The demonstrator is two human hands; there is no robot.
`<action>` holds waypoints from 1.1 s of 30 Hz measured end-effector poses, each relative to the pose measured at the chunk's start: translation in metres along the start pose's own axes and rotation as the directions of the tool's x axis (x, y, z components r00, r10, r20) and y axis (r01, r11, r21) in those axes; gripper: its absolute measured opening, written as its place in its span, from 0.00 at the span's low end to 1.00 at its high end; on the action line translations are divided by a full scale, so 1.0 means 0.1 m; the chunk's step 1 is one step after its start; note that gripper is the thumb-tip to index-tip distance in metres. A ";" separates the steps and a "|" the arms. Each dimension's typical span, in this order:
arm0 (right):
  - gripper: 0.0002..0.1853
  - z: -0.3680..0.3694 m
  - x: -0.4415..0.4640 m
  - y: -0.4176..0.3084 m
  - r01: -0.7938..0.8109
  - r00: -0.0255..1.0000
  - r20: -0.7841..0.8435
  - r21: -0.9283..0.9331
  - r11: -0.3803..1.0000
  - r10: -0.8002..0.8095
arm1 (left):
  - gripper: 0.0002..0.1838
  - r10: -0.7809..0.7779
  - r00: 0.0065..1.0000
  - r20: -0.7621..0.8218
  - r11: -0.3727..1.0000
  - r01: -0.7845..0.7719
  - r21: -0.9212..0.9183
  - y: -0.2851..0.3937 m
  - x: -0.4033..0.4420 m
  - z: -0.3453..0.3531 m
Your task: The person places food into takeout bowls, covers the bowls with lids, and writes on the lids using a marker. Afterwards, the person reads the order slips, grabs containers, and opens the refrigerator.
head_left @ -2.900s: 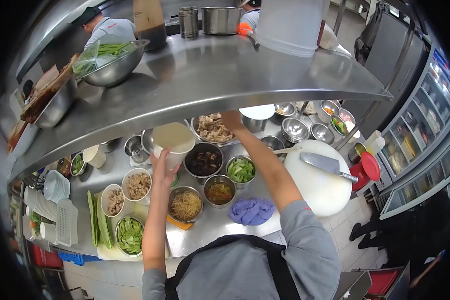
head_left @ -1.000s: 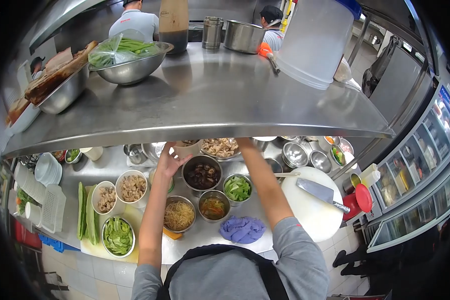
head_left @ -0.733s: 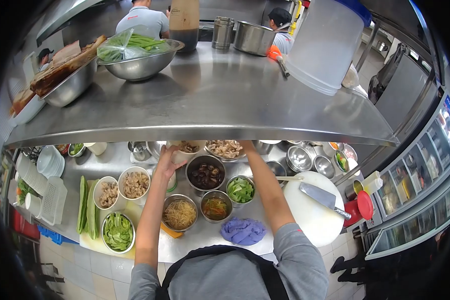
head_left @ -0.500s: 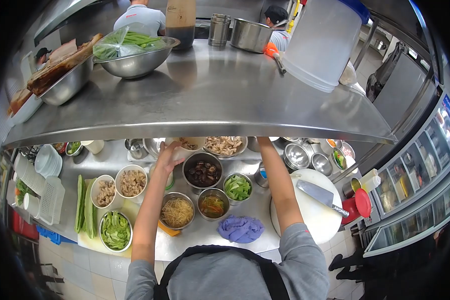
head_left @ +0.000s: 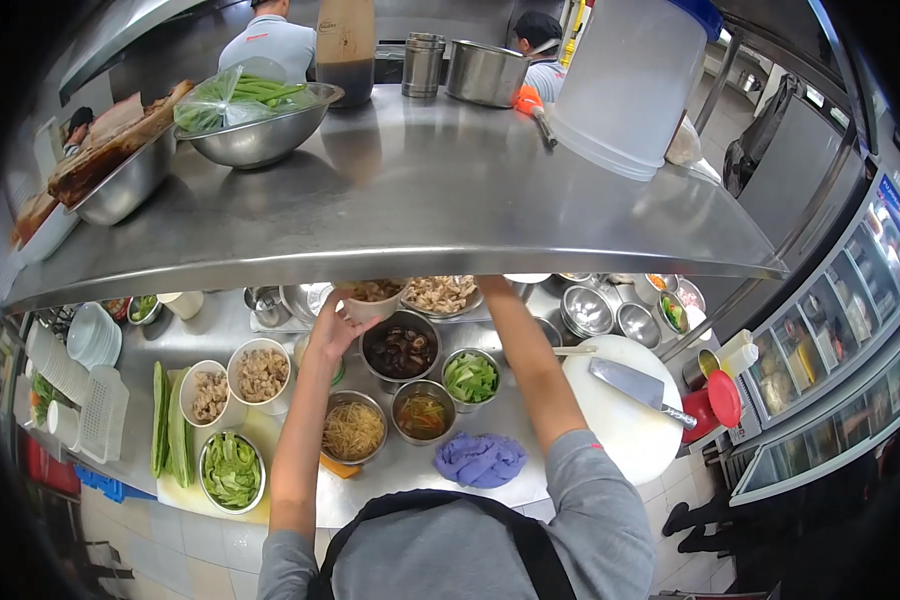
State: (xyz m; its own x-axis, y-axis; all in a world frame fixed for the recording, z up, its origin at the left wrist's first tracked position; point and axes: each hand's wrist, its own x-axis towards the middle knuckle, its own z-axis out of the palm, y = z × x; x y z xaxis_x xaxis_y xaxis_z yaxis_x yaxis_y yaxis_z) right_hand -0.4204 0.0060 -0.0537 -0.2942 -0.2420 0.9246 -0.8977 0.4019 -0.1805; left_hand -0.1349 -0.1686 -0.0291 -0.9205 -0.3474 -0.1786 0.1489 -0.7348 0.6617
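Observation:
My left hand [head_left: 342, 326] grips the near left side of a pale bowl of meat pieces [head_left: 375, 292], its far part hidden under the steel shelf. My right forearm reaches beneath the shelf edge, which hides that hand and anything in it. Beside the pale bowl is a wider bowl of sliced meat [head_left: 438, 294]. Nearer me stand a steel bowl of dark mushrooms [head_left: 400, 346], a bowl of chopped greens [head_left: 471, 377], a bowl of pale shreds [head_left: 353, 427] and a pot of vegetable strips in liquid [head_left: 423, 413].
The steel shelf [head_left: 390, 215] overhangs the counter at arm height. A cleaver [head_left: 625, 384] lies on a round white board [head_left: 610, 440] at right. A purple cloth [head_left: 480, 460] sits near the front edge. Two tubs of meat [head_left: 260, 374] stand at left. Other people work beyond the shelf.
My left hand has closed on the pale bowl, which shows more from under the shelf. My right forearm has shifted left, its hand still hidden. The view has shifted slightly.

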 end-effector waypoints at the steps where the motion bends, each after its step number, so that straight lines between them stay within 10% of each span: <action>1: 0.18 0.09 -0.08 0.00 -0.010 1.000 0.018 -0.003 1.000 0.010 | 0.18 -0.012 1.000 -0.005 1.000 0.012 -0.018 -0.01 -0.02 0.02; 9: 0.17 0.37 -0.69 0.42 -0.081 0.964 0.252 -0.017 0.997 0.083 | 0.26 -0.035 0.999 -0.018 0.989 0.037 0.146 0.04 0.03 -0.13; 19: 0.16 -0.50 0.05 0.34 -0.019 0.999 0.036 0.021 1.000 0.018 | 0.34 0.039 0.996 -0.083 0.924 -0.004 0.382 -0.02 0.21 0.16; 33: 0.14 -0.34 -0.02 -0.34 0.065 0.979 0.201 -0.101 0.993 -0.044 | 0.21 -0.005 0.999 -0.031 0.997 0.003 -0.073 0.02 0.00 -0.15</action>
State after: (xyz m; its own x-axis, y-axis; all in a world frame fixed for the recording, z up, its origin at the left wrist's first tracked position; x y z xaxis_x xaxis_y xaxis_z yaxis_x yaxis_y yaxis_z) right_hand -0.3778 0.0226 -0.0385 -0.3147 -0.4322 0.8451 -0.8772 0.4725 -0.0850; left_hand -0.1294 -0.1789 -0.0389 -0.9095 -0.3619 -0.2047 0.1725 -0.7764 0.6062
